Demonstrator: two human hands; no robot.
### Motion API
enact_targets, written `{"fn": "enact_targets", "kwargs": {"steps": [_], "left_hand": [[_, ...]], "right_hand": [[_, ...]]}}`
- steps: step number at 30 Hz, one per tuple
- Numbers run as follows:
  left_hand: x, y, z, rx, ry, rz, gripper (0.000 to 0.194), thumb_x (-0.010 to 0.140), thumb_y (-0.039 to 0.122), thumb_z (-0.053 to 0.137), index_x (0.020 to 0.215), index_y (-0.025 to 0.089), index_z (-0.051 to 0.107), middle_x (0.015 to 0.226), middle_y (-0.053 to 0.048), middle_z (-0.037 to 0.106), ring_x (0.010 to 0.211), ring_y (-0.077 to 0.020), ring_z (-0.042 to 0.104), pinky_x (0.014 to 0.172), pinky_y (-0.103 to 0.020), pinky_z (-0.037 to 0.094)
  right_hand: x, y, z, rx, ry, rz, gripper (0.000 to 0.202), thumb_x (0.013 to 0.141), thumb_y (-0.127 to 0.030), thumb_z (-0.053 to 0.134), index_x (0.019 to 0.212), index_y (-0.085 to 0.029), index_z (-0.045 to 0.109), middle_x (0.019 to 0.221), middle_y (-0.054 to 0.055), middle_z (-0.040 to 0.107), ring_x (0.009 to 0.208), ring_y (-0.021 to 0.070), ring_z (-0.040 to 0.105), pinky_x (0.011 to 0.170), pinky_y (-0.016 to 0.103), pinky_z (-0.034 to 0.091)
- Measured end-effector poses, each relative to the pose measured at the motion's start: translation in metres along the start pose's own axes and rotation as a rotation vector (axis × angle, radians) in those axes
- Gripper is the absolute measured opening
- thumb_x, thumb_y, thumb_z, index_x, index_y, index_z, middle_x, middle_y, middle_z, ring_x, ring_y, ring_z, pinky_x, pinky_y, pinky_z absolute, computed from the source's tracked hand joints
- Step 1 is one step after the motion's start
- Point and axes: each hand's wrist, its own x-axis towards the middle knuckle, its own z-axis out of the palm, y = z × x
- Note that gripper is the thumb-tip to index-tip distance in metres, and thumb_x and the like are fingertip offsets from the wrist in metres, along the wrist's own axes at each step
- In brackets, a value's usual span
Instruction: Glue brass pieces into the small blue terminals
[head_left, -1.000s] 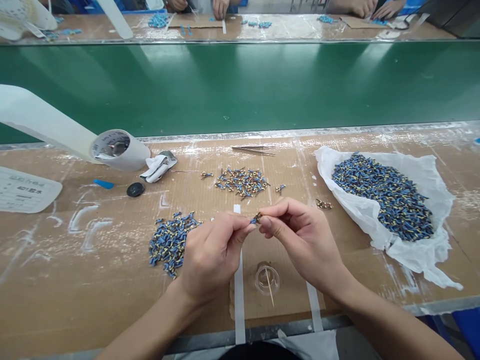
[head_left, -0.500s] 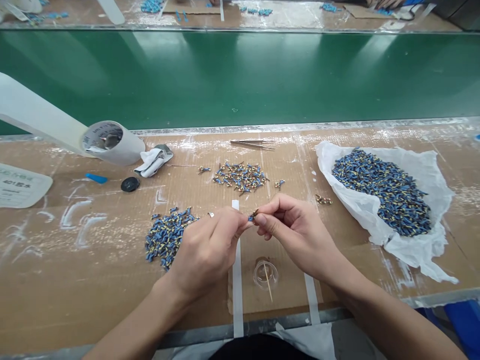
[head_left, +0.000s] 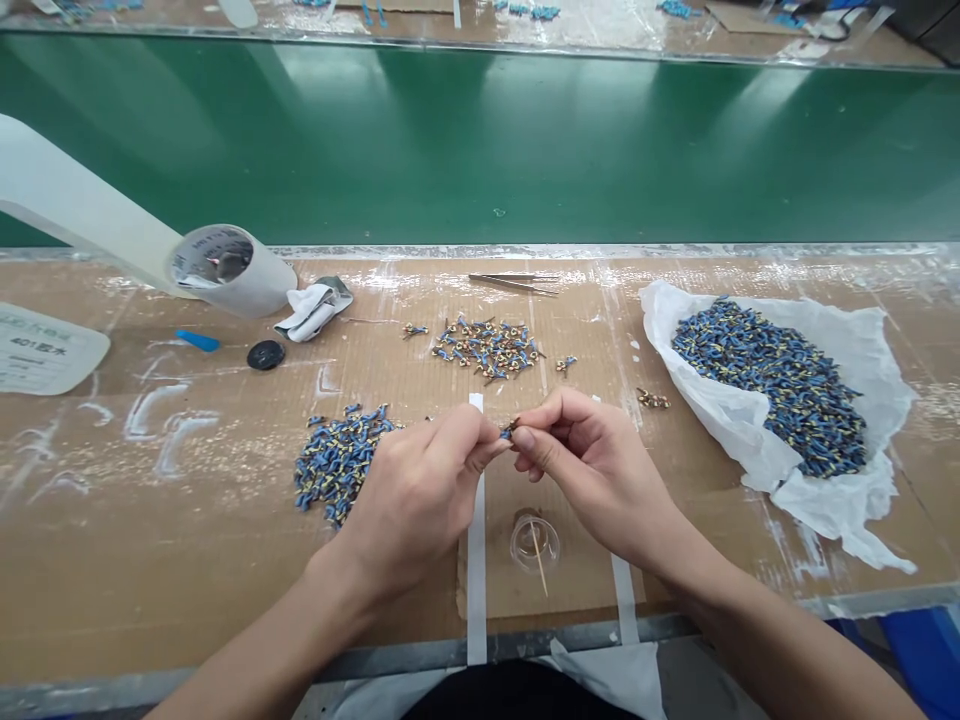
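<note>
My left hand [head_left: 420, 490] and my right hand [head_left: 592, 465] meet at the middle of the table, fingertips pinched on one small blue and brown piece [head_left: 508, 432] that they largely hide. Beside my left hand, partly behind it, lies a pile of blue and yellow pieces [head_left: 337, 460]. Beyond the hands is a looser cluster of blue, brown and gold pieces [head_left: 487, 348]. A clear round cup [head_left: 535, 545] with a wooden stick [head_left: 539, 560] in it stands between my forearms. On the right, white paper [head_left: 720, 410] bears a large heap of blue and yellow pieces [head_left: 772, 380].
Tweezers [head_left: 514, 284] lie behind the cluster. At the left are a white tube [head_left: 259, 280], crumpled wrapping [head_left: 315, 308], a black cap [head_left: 266, 354], a blue tip [head_left: 197, 341] and a labelled white bottle [head_left: 49, 350]. Few brown pieces [head_left: 652, 400] lie near the paper.
The camera view has shifted slightly, so the table items appear a little higher and farther right. Both hands keep their pinch on the small piece, with barely any movement.
</note>
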Motion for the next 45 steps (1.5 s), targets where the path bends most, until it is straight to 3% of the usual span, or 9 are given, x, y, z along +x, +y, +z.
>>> {"fn": "enact_targets", "kwargs": {"steps": [4, 7, 15, 21, 26, 29, 36, 42, 45], "left_hand": [[0.001, 0.001, -0.003, -0.105, 0.082, -0.04, 0.006, 0.087, 0.011, 0.064, 0.085, 0.013, 0.058, 0.074, 0.003, 0.06, 0.064, -0.0051, 0.055, 0.058, -0.02, 0.041], [0.003, 0.004, -0.005, -0.287, 0.126, -0.099, 0.017, 0.083, 0.007, 0.068, 0.093, 0.017, 0.06, 0.083, 0.006, 0.064, 0.073, -0.0037, 0.061, 0.062, -0.017, 0.047], [0.002, 0.008, -0.003, -0.666, 0.149, -0.232, 0.023, 0.083, -0.001, 0.063, 0.095, 0.018, 0.063, 0.091, 0.002, 0.065, 0.081, -0.009, 0.064, 0.067, -0.023, 0.055], [0.003, 0.01, -0.002, -0.643, 0.136, -0.237, 0.024, 0.086, -0.001, 0.059, 0.099, 0.018, 0.062, 0.091, 0.0, 0.064, 0.082, -0.0086, 0.063, 0.069, -0.023, 0.054], [0.0, 0.006, 0.0, -0.421, 0.205, -0.139, 0.026, 0.079, -0.005, 0.063, 0.094, 0.015, 0.061, 0.09, -0.001, 0.063, 0.083, -0.0083, 0.061, 0.07, -0.022, 0.051], [-0.001, 0.005, 0.0, -0.381, 0.194, -0.12, 0.027, 0.078, -0.005, 0.064, 0.095, 0.015, 0.062, 0.09, -0.001, 0.064, 0.082, -0.0087, 0.062, 0.07, -0.023, 0.052], [-0.002, 0.006, -0.004, -0.372, 0.107, -0.207, 0.023, 0.081, 0.0, 0.065, 0.094, 0.018, 0.062, 0.089, 0.002, 0.064, 0.078, -0.0083, 0.062, 0.068, -0.024, 0.051], [-0.001, 0.002, -0.008, -0.45, 0.016, -0.223, 0.023, 0.082, 0.003, 0.064, 0.096, 0.021, 0.062, 0.088, 0.003, 0.063, 0.076, -0.0079, 0.061, 0.064, -0.023, 0.051], [-0.001, 0.001, -0.008, -0.442, -0.013, -0.251, 0.021, 0.085, 0.006, 0.064, 0.096, 0.024, 0.061, 0.087, 0.005, 0.063, 0.074, -0.0065, 0.061, 0.064, -0.021, 0.051]], "right_hand": [[0.001, -0.006, -0.003, 0.144, -0.04, -0.012, 0.019, 0.09, -0.026, 0.062, 0.093, -0.008, 0.057, 0.079, 0.004, 0.062, 0.072, 0.0024, 0.061, 0.068, 0.011, 0.052], [0.001, -0.008, -0.002, 0.21, -0.01, -0.042, 0.017, 0.089, -0.024, 0.064, 0.094, -0.009, 0.059, 0.081, 0.002, 0.063, 0.075, 0.0015, 0.062, 0.072, 0.01, 0.053], [0.004, -0.004, -0.002, 0.344, -0.03, -0.02, 0.018, 0.089, -0.024, 0.064, 0.098, -0.009, 0.061, 0.083, 0.003, 0.063, 0.079, 0.0011, 0.061, 0.077, 0.01, 0.052], [0.003, -0.006, -0.001, 0.359, -0.017, -0.038, 0.018, 0.086, -0.024, 0.067, 0.094, -0.008, 0.062, 0.084, 0.004, 0.063, 0.079, 0.0016, 0.061, 0.076, 0.01, 0.052], [0.001, -0.009, 0.001, 0.323, 0.008, -0.081, 0.012, 0.081, -0.01, 0.067, 0.091, -0.007, 0.061, 0.086, 0.003, 0.064, 0.078, -0.0002, 0.06, 0.073, 0.006, 0.05], [-0.001, -0.007, 0.002, 0.293, 0.018, -0.113, 0.011, 0.081, -0.01, 0.066, 0.09, -0.006, 0.06, 0.086, 0.003, 0.063, 0.078, -0.0001, 0.06, 0.073, 0.006, 0.05], [-0.001, -0.001, 0.003, 0.208, 0.054, -0.176, 0.01, 0.083, -0.011, 0.064, 0.091, -0.008, 0.059, 0.088, 0.001, 0.063, 0.08, 0.0004, 0.061, 0.073, 0.006, 0.05], [0.002, -0.006, -0.005, 0.279, -0.099, -0.102, 0.01, 0.084, -0.011, 0.064, 0.087, -0.005, 0.056, 0.082, 0.002, 0.059, 0.073, -0.0008, 0.056, 0.067, 0.007, 0.047], [0.001, -0.005, -0.004, 0.231, -0.07, -0.126, 0.009, 0.084, -0.011, 0.063, 0.087, -0.006, 0.056, 0.082, 0.002, 0.059, 0.073, -0.0002, 0.055, 0.066, 0.008, 0.046]]}}
